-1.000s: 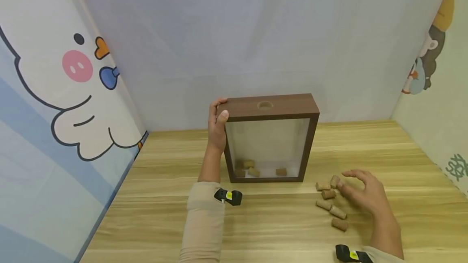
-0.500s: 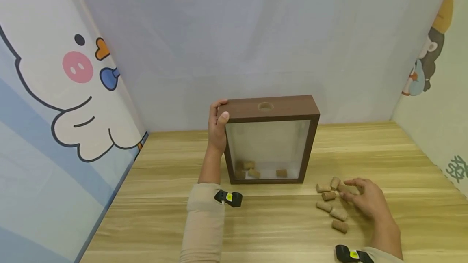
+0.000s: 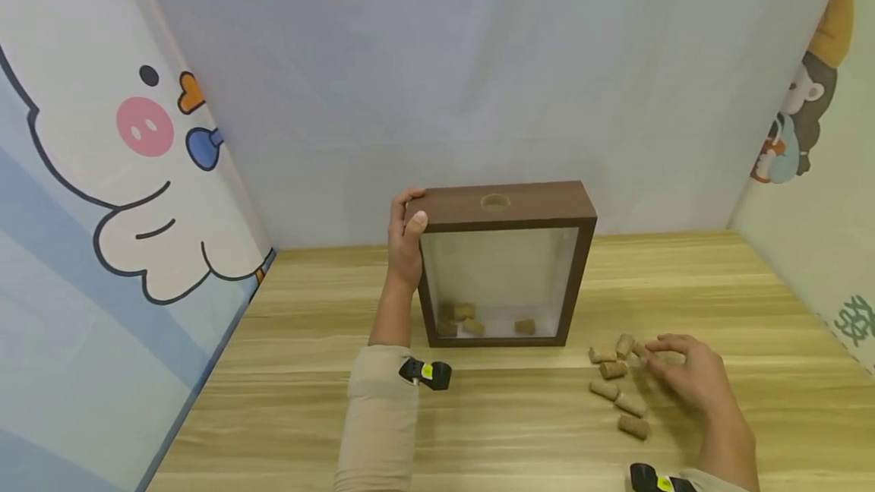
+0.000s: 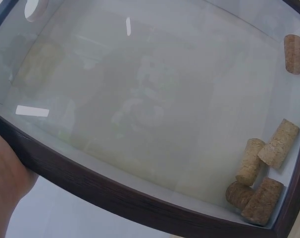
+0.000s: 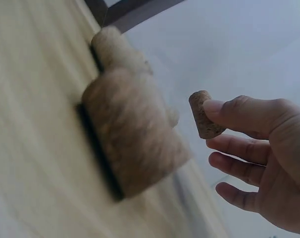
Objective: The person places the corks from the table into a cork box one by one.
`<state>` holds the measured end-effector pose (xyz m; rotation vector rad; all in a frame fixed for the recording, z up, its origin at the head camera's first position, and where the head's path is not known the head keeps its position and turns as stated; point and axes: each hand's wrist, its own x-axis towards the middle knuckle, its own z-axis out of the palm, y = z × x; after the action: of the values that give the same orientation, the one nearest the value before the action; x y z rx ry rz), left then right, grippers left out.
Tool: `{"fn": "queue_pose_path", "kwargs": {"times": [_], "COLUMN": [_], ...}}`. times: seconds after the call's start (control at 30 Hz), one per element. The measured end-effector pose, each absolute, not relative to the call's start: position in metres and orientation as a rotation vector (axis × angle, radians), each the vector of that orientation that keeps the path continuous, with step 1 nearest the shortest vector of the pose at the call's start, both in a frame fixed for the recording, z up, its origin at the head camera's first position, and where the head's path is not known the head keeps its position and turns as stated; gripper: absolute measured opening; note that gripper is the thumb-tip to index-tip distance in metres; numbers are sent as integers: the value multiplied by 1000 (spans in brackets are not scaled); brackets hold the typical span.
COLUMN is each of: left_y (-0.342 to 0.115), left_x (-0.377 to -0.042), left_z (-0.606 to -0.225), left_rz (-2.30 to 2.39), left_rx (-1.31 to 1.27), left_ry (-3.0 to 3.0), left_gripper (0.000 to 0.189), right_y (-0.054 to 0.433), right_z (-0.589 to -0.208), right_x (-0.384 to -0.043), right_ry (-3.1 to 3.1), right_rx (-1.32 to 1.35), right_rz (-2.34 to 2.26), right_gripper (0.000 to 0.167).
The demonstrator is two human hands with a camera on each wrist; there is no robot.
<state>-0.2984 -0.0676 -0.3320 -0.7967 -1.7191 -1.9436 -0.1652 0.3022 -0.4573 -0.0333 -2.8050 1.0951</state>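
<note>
An upright brown-framed shadow box [image 3: 502,207] with a clear front and a round hole [image 3: 495,203] in its top stands on the table. My left hand [image 3: 406,244] grips its upper left corner, thumb on the front edge. Several corks [image 4: 281,144] lie at the bottom inside it, mostly near the left end in the head view. My right hand [image 3: 690,370] pinches a cork [image 5: 204,115] between thumb and fingers, to the right of the box. Beside that hand, several loose corks [image 3: 633,427] lie on the table; in the right wrist view a near cork [image 5: 132,131] is large and blurred.
The wooden table [image 3: 287,401] ends at a pale curtain [image 3: 369,97] close behind the box. Printed cartoon panels stand left [image 3: 82,173] and right [image 3: 807,234]. A small black camera sits on each wrist.
The right hand has taken hold of a cork by the loose group and holds it between thumb and fingers. The left hand and the box keep their place.
</note>
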Motion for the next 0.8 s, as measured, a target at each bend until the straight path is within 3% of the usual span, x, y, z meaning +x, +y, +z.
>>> {"fn": "queue_pose_path", "kwargs": {"times": [0.4,0.8], "left_y": [-67,-69], "left_x": [-295,-297], "left_z": [-329,-331], "left_rz": [-1932,-1941], "left_rx": [-789,-779], "left_ry": [-1738,-1738], "left_gripper": [54,55], "right_y": [267,229], "right_z": [-426,-396], "right_x": [-170,-176], "right_ry": [-2622,-2411], "right_rx": [58,309], "right_rz": [1093,1236], "right_gripper": [28,33]}}
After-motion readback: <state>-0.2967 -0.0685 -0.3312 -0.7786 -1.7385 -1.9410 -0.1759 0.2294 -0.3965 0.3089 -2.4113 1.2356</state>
